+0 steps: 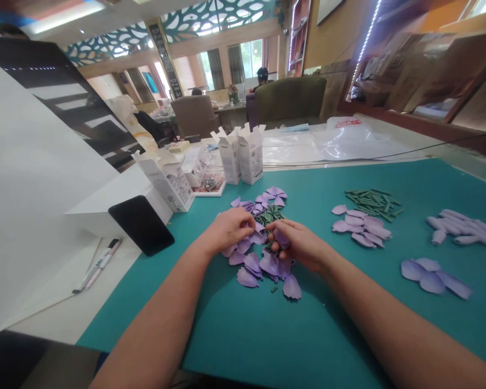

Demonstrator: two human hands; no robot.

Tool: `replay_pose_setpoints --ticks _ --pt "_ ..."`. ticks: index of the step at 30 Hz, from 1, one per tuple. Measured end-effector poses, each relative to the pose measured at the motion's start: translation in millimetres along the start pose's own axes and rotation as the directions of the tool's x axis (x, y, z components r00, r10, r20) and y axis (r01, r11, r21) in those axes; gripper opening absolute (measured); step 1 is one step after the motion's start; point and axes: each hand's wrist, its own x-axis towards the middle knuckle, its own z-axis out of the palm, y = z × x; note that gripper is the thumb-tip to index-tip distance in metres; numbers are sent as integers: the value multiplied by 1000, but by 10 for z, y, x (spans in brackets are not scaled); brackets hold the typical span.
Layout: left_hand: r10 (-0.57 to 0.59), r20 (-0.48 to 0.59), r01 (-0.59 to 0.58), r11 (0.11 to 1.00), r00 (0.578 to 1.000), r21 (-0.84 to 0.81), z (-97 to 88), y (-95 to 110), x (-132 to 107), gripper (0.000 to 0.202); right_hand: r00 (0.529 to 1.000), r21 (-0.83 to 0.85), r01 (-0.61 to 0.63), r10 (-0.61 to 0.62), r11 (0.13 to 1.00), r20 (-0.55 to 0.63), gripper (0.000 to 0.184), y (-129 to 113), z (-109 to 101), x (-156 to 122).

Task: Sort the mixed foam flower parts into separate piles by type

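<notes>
My left hand is over the left side of a pile of purple petals, its fingers bent and pinched together. What lies between those fingertips, if anything, is hidden. Opposite it, my right hand curls its fingers round a purple petal. Small dark green pieces are heaped between and behind the hands, with more purple petals at the back. One loose petal lies at the front of the pile, near a tiny green bit.
On the green mat, to the right, lie green sticks, pale purple petals, rolled purple pieces and larger petals. White boxes stand behind. At left are a phone and pens.
</notes>
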Motion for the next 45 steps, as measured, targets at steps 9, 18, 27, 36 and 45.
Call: replay_pose_setpoints --ticks 9,18,27,36,45 --pt "-35 -275 -37 967 961 -250 115 138 25 22 983 200 -71 35 977 182 22 35 16 -15" --pt "-369 -197 352 929 908 -115 -34 -608 -37 24 1000 192 -8 3 981 25 11 -39 -150 51" --pt "-129 -84 131 991 988 22 264 -382 90 35 1000 179 7 -3 984 -25 13 14 -233 127" --pt "-153 83 137 976 985 172 164 -325 32 24 999 134 36 -35 990 -10 14 23 -209 122" --pt "-173 87 154 969 981 191 137 -308 34 27 999 113 37 -37 993 -6 14 42 -211 134"
